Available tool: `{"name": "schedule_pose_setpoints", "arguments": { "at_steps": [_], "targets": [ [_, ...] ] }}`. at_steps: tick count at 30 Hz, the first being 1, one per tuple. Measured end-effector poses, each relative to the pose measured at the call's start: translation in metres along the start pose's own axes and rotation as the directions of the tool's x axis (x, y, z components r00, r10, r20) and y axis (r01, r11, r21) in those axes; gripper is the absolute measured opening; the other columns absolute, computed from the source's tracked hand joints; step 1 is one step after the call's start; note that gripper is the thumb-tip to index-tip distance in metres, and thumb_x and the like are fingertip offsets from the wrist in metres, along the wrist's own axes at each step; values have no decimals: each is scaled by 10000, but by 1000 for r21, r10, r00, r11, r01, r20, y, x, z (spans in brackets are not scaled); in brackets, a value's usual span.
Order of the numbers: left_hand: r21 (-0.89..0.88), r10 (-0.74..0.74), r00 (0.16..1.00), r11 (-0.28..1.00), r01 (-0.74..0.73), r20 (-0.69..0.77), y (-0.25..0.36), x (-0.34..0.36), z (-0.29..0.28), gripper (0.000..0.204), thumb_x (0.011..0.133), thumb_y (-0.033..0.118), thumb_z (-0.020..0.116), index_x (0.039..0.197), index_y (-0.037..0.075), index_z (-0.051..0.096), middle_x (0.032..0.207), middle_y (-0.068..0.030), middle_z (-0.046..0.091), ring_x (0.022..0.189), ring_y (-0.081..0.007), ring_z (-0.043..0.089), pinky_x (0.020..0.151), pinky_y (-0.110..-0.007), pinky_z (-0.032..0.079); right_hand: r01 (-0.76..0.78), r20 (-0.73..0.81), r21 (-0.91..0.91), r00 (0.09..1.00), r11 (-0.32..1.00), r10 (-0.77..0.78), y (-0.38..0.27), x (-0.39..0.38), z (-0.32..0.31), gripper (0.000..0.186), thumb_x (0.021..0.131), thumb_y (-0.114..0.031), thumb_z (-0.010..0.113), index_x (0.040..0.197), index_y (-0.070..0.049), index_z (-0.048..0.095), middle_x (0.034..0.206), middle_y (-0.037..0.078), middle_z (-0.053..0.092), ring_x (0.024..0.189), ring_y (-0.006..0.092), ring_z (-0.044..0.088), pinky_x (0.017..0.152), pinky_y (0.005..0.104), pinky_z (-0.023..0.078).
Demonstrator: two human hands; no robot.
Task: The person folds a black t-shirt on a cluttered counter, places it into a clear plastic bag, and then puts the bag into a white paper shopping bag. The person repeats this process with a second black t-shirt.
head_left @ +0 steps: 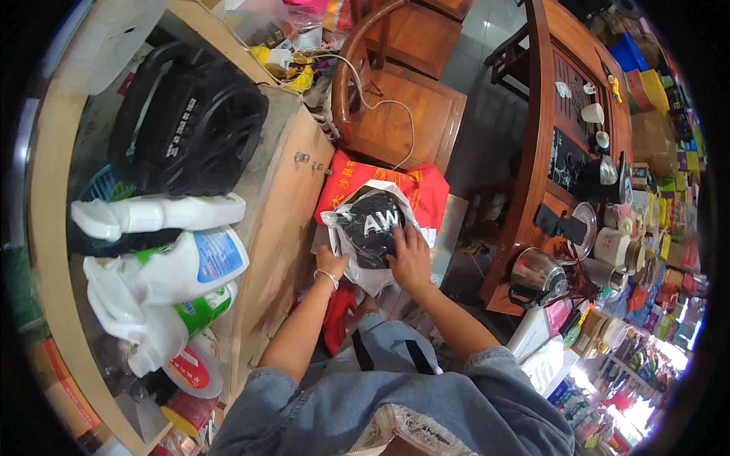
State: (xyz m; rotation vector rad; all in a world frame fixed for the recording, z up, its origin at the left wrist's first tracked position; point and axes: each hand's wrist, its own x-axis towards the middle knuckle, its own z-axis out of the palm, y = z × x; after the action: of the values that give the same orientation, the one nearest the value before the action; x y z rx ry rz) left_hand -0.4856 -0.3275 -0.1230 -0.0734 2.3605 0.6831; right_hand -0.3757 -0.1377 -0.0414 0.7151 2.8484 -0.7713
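A rounded black item with large white lettering (pixel 371 242) lies in the mouth of a white plastic bag (pixel 370 283) in front of me; its exact kind does not show. My left hand (pixel 331 264), with a bracelet at the wrist, is closed on the bag's left edge. Against the right side of the black item rests my right hand (pixel 411 260), its fingers stretched out and partly over it. Behind the white bag is a red bag with yellow printing (pixel 430 190).
A wooden chair (pixel 411 106) stands beyond the bags. To the left, an open cabinet (pixel 258 220) holds white spray bottles (pixel 190 262) and a black bag (pixel 194 125). On the right, a wooden tea table (pixel 541 68) bears a glass kettle (pixel 536 272) and a dark phone (pixel 560 224).
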Motion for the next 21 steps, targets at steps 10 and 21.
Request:
{"name": "schedule_pose_setpoints", "arguments": {
  "at_steps": [10,21],
  "targets": [
    [287,14,971,954,-84,238,17,-17,14,433,918,303,454,852,-71,662,849,-306,632,853,-446,624,805,-519,473,369,372,-275,892,888,-255,-2,33,93,885,709,-576,659,1452,-385,219,1565,23,66,1434,322,-5,1064,683,35],
    [-153,-118,932,972,179,343,-18,12,8,363,972,278,450,925,-63,564,680,-159,623,536,-291,652,419,-407,528,243,368,-105,910,964,-190,-37,39,79,353,828,-293,542,1110,-102,636,1370,132,448,1362,337,270,1095,631,81]
  ]
}}
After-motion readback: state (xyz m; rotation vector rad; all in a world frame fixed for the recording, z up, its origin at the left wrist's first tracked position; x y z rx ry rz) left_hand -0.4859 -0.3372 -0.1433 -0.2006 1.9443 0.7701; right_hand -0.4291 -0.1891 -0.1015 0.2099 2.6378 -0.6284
